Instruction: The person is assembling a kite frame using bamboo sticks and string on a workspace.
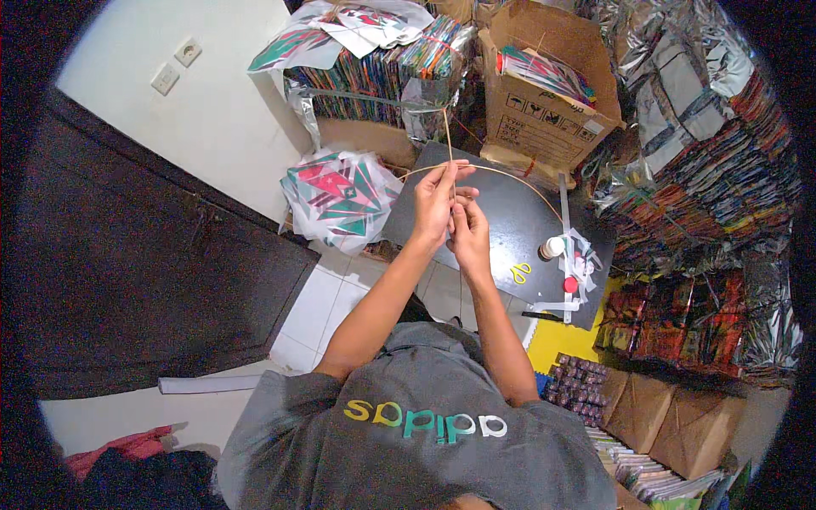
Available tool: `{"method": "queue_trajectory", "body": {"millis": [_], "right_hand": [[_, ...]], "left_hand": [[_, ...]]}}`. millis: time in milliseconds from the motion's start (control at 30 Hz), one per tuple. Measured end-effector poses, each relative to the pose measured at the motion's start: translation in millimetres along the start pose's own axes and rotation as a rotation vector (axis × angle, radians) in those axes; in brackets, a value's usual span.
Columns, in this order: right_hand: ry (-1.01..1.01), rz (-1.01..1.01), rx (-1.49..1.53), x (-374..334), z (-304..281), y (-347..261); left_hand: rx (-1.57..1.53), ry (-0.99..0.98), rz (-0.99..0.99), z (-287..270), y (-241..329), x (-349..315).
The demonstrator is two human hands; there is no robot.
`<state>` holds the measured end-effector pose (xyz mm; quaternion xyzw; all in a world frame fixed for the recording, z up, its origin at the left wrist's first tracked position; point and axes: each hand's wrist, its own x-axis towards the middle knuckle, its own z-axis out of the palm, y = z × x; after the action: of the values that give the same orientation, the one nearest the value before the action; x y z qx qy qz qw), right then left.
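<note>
Over the dark table, my left hand is closed around two thin bamboo sticks where they cross. The straight stick points away from me, above my fingers. A curved stick bows out to the right and bends down toward the table's right side. My right hand is just below and to the right, its thumb and finger pinched near the lower part of the straight stick. The fingers partly hide what they grip there. Left of the hands lies a pile of thin sheets with red and green patterns.
On the dark table lie yellow scissors, a small white-capped bottle, a long ruler and paper scraps. Behind stands an open cardboard box. Tall stacks of wrapped sheets line the right. A dark door is at left.
</note>
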<state>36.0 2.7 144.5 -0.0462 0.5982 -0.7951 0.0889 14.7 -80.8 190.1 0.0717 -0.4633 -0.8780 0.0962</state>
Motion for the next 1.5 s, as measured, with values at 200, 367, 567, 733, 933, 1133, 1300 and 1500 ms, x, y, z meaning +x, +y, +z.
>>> {"method": "queue_trajectory", "body": {"millis": [200,367,567,733,933,1133,1300,1500], "right_hand": [[0.028,0.000,0.022,0,0,4],[0.010,-0.110,-0.022,11,1,11],[0.023,-0.192,-0.054,38,6,15],[-0.090,0.081,0.253,33,5,-2],[-0.199,0.150,0.395,47,-2,-1],[-0.200,0.154,0.410,49,2,0],[-0.198,0.127,0.409,46,7,-4],[-0.108,0.152,0.306,41,10,-4]], "left_hand": [[-0.031,0.026,0.003,-1,-7,2],[-0.042,0.009,-0.024,-5,-12,14],[-0.033,-0.057,-0.035,-12,-12,40],[0.036,-0.134,-0.072,-14,-6,50],[0.017,-0.133,-0.123,-18,-2,65],[0.005,-0.082,-0.098,-18,-3,67],[-0.035,-0.084,-0.079,-18,-4,67],[0.053,-0.084,-0.028,-18,-12,60]]}}
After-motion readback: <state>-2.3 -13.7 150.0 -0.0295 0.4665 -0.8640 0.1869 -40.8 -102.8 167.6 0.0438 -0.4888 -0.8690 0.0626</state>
